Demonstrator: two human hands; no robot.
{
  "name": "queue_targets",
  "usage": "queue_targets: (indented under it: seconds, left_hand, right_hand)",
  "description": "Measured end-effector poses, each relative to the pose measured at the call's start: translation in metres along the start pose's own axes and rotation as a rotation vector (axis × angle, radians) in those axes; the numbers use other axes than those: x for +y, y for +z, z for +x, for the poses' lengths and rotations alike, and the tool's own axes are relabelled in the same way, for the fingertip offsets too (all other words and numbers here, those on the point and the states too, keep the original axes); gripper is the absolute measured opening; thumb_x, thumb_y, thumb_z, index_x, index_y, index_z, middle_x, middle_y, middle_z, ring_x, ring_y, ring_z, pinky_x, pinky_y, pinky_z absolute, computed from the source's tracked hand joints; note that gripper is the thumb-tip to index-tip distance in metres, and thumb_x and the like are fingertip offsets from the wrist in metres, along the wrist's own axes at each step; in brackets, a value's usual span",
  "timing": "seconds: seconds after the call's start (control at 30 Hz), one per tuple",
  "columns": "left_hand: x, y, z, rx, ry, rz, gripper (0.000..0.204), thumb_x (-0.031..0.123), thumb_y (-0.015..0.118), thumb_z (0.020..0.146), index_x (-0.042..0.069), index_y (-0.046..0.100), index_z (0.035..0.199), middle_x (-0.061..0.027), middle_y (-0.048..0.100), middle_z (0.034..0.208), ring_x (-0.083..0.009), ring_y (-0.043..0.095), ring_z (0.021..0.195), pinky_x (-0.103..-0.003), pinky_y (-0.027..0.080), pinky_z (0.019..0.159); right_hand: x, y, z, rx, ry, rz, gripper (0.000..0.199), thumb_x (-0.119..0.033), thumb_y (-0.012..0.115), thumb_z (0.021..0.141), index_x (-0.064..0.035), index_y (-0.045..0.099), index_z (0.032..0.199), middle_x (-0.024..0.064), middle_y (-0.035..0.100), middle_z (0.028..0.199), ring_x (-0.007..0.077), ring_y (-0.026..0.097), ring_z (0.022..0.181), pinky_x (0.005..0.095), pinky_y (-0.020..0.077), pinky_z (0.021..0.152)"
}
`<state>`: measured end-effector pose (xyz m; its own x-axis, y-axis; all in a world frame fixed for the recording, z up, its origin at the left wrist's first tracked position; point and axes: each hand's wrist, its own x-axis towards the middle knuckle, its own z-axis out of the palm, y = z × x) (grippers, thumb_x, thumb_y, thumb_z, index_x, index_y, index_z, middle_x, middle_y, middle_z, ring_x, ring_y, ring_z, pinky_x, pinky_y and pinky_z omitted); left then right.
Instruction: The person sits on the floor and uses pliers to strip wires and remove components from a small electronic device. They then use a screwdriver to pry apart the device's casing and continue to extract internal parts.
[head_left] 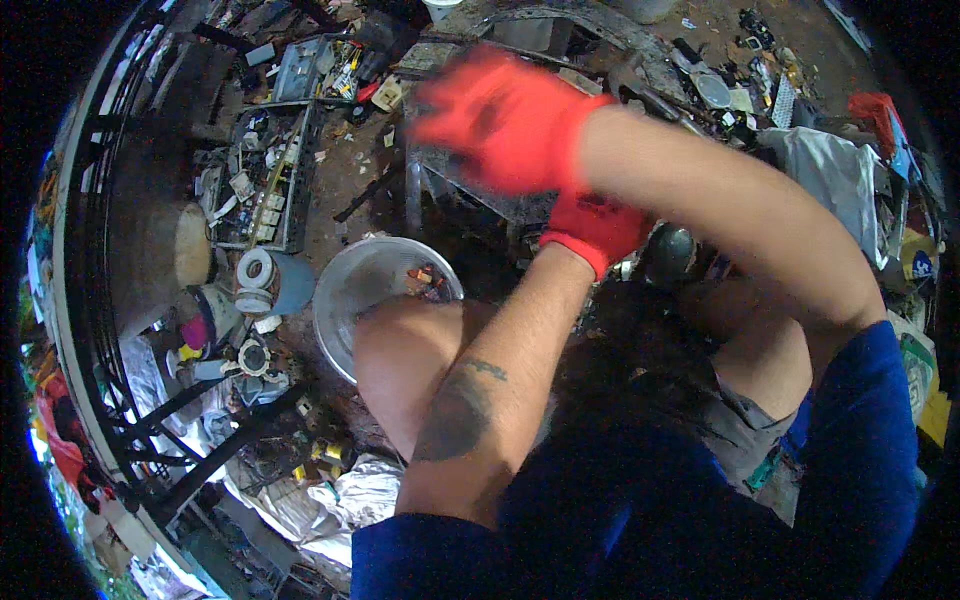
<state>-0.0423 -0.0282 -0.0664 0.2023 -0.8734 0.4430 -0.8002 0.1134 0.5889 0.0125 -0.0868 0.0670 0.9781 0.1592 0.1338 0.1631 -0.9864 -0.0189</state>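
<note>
Both my hands wear red work gloves. My right hand (505,125) reaches across to the left, above my left wrist, over a dark low work surface (510,205). Motion smears its fingers, so I cannot tell whether it holds anything. Below it, my left hand (605,232) is partly covered by my right forearm, and its fingers are hidden. Left of my left forearm, a round grey tub (335,290) stands against my bare knee. A few copper-coloured scraps (428,279) lie in the tub.
On the left are crates (300,170) of small mixed parts, a blue-grey container (290,284) and a dark metal rack (90,300). Loose scrap (725,85) lies at the far right, near a white sack (825,175). Crumpled white sheeting (365,495) lies at the lower left.
</note>
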Motion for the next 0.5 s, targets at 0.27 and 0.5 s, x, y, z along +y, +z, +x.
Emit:
queue_targets:
  seconds: [0.27, 0.5]
  left_hand:
    - [0.027, -0.041, 0.021, -0.264, 0.058, 0.345, 0.039, 0.042, 0.063, 0.086, 0.025, 0.063, 0.121, -0.0072, 0.061, 0.125, -0.0312, 0.050, 0.125, -0.062, 0.025, 0.109]
    - [0.022, -0.039, 0.022, -0.232, 0.138, 0.366, 0.043, 0.041, 0.067, 0.084, 0.020, 0.065, 0.121, -0.0104, 0.060, 0.127, -0.0316, 0.052, 0.122, -0.056, 0.027, 0.111]
  right_hand:
    - [0.053, -0.122, -0.270, 0.014, 0.950, 0.558, 0.046, -0.031, 0.064, 0.095, -0.0037, 0.059, 0.131, 0.0113, 0.068, 0.120, 0.0213, 0.064, 0.108, 0.0333, 0.0498, 0.095]
    - [-0.003, -0.051, -0.340, 0.690, 1.280, 0.953, 0.039, -0.026, 0.062, 0.097, -0.0019, 0.061, 0.128, 0.0071, 0.068, 0.115, 0.0120, 0.058, 0.106, 0.0264, 0.0442, 0.095]
